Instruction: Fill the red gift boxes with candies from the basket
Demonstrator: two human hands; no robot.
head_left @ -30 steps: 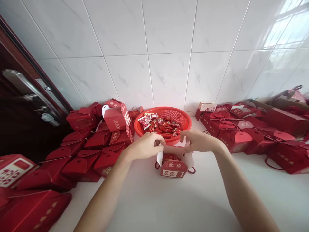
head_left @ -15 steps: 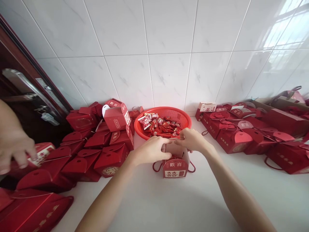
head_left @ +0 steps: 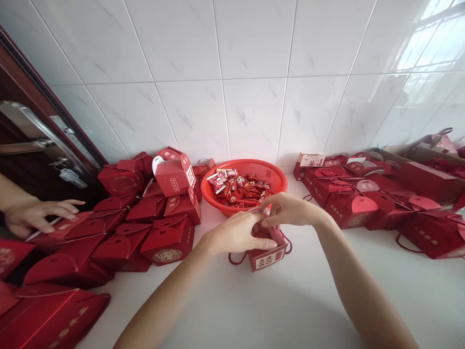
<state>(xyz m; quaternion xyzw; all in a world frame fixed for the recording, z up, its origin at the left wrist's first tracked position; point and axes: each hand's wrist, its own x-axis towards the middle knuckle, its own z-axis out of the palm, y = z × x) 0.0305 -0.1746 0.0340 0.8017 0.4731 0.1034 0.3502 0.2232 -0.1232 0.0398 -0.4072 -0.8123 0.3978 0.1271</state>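
A small red gift box (head_left: 268, 261) with pale printed characters stands on the white tabletop before me, a dark red cord looping out at each side. My left hand (head_left: 241, 233) grips it from the left, its thumb pressed on the front flap and its fingers over the top. From the right, my right hand (head_left: 288, 211) holds the back upper part of the box with bent fingers. Both hands hide most of the box's top and its inside. Just behind them sits a red plastic basket (head_left: 279, 180) with wrapped sweets (head_left: 244, 188) in it.
Rows of red gift boxes (head_left: 169, 240) fill the left side, some stacked. Another person's hand (head_left: 39, 217) rests on a box at far left. More corded boxes (head_left: 350, 208) stand at right, beside an open carton (head_left: 395, 157). A tiled wall (head_left: 254, 111) closes off the back.
My left thumb has come forward onto the front flap, which is now folded down. The box has turned slightly. The other person's hand has moved right over the boxes.
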